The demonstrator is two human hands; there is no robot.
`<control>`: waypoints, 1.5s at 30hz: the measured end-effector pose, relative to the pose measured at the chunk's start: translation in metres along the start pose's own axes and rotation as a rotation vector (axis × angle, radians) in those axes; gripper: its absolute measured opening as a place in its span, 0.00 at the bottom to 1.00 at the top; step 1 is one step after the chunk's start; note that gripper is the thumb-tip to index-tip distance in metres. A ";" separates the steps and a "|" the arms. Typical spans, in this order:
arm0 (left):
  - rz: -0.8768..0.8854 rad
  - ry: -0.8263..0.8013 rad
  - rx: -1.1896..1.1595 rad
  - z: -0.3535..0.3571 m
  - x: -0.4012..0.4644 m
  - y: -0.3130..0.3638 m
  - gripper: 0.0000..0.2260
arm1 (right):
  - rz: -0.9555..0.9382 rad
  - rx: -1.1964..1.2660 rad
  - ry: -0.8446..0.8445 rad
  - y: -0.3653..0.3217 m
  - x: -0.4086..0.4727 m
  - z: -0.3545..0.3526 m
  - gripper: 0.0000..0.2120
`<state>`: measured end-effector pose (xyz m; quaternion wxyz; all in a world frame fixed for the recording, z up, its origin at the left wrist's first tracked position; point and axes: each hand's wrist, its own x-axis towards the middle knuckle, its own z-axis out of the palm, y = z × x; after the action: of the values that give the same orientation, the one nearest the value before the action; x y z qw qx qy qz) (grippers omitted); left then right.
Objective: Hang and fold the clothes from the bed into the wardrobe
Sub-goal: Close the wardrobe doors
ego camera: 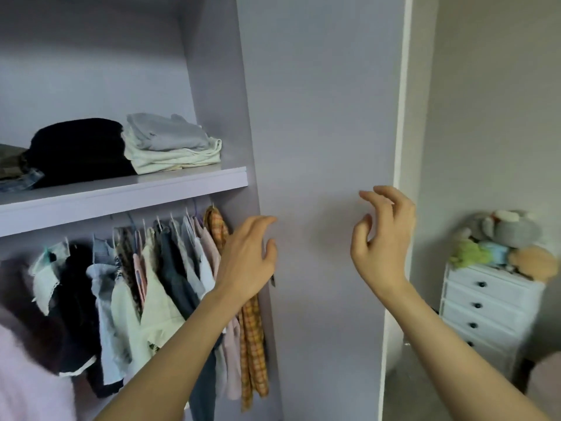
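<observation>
1. Your left hand (246, 259) is raised in front of the wardrobe (212, 86), fingers loosely spread and gripping nothing, right by the inner edge of the open door (328, 147), where the hanging section ends.
2. Your right hand (382, 235) hovers near the door's outer edge, fingers curled loosely apart and also empty; whether the fingertips touch the panel I cannot tell.
3. Both hands free and set at either side of the door suggests you are about to swing it, probably to shut it or clear your reach.
4. The hanging clothes (158, 284) are packed along the rail under the shelf (127, 196), each on its own hanger so it falls straight. The orange plaid shirt (252, 344) hangs last in the row, against the wardrobe's side wall, just behind your left wrist.
5. The folded clothes (173, 147) sit stacked on the shelf above: a pale pile beside a black stack (79, 150), laid flat so they stay put.
6. The bed is not in view, so I cannot tell whether clothes remain there.
7. Off to your right, a white drawer chest (485, 314) carries soft toys (510, 238), well apart from the wardrobe.
</observation>
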<state>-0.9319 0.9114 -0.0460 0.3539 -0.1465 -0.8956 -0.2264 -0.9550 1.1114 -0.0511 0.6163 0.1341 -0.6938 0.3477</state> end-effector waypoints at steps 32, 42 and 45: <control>0.180 0.224 0.957 -0.154 -0.007 -0.134 0.22 | -0.430 0.249 -0.775 -0.141 -0.077 0.170 0.28; -0.226 -0.081 1.129 -0.153 0.016 -0.188 0.30 | -0.496 -0.104 -0.952 -0.169 -0.075 0.247 0.45; -0.299 -0.130 1.113 -0.151 0.029 -0.201 0.31 | -0.548 -0.155 -1.059 -0.172 -0.068 0.261 0.37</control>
<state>-0.9517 0.6661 0.0117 0.2862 0.1760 -0.9107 0.2403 -1.0341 0.8013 -0.0610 0.2621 0.4175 -0.8700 0.0105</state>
